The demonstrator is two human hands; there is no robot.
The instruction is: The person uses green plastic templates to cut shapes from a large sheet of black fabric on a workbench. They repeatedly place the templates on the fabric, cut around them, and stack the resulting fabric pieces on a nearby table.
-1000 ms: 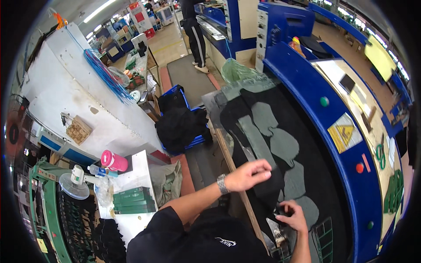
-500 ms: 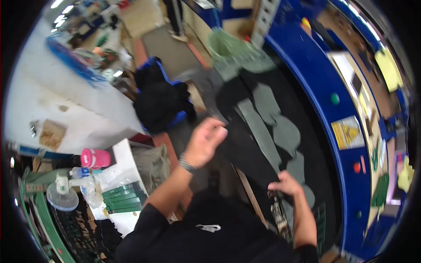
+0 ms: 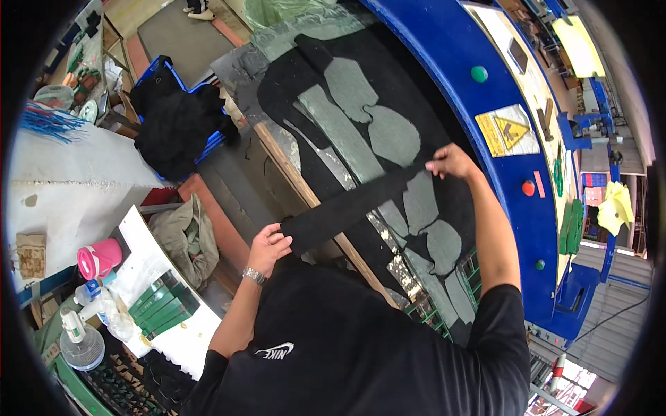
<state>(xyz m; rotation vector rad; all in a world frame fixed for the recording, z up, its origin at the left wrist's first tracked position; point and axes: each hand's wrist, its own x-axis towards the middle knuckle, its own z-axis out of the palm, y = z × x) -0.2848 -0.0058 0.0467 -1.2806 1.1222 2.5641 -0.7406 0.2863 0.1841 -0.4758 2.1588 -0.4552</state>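
Between my two hands a long strip of black fabric (image 3: 350, 208) is stretched across the front of my body. My left hand (image 3: 269, 248) pinches its near left end, a metal watch on that wrist. The far right end is gripped by the fingers of my right hand (image 3: 452, 163). Beneath the strip lies a sheet of black material (image 3: 444, 201) with shaped openings cut through it, where a grey-green surface (image 3: 393, 133) shows. A wooden strip (image 3: 295, 170) runs along the left edge of this bed.
A blue machine beam (image 3: 444, 62) with buttons and a yellow warning sign (image 3: 508, 130) curves along the right. At left stand a blue crate (image 3: 214, 142) heaped with black pieces, a white table (image 3: 198, 295) with green blades, a pink container (image 3: 98, 259) and a small fan (image 3: 82, 347).
The black strip now spans both hands, lifted above the cut sheet. My view has swung right. My right hand has moved farther out and my left hand has drawn nearer to my body.
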